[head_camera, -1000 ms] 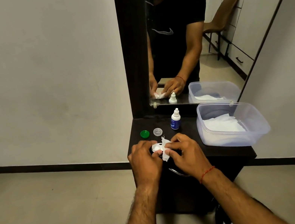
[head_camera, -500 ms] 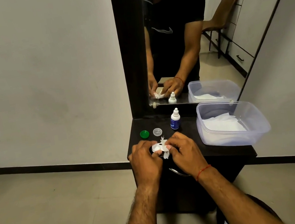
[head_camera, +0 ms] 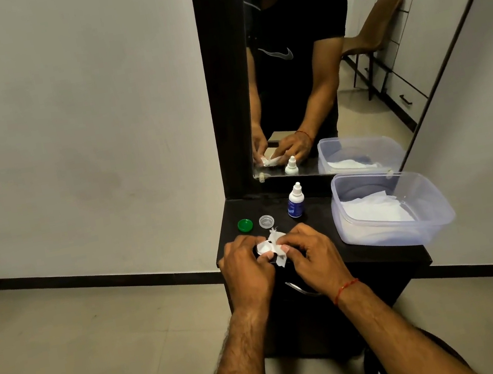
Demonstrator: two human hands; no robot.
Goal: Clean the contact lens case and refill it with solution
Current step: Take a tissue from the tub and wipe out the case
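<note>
I see my left hand and right hand both curled round one crumpled white tissue above the dark matte worktop. The lens case is hidden inside it. Just beyond the left hand lie two round lids, a glossy green cap and a clear cap. Beyond the right hand stands one small white-and-blue bottle, and further right one translucent rectangular tub.

A home dressing corner: dark vanity under a wall mirror, wardrobe doors reflected.
</note>
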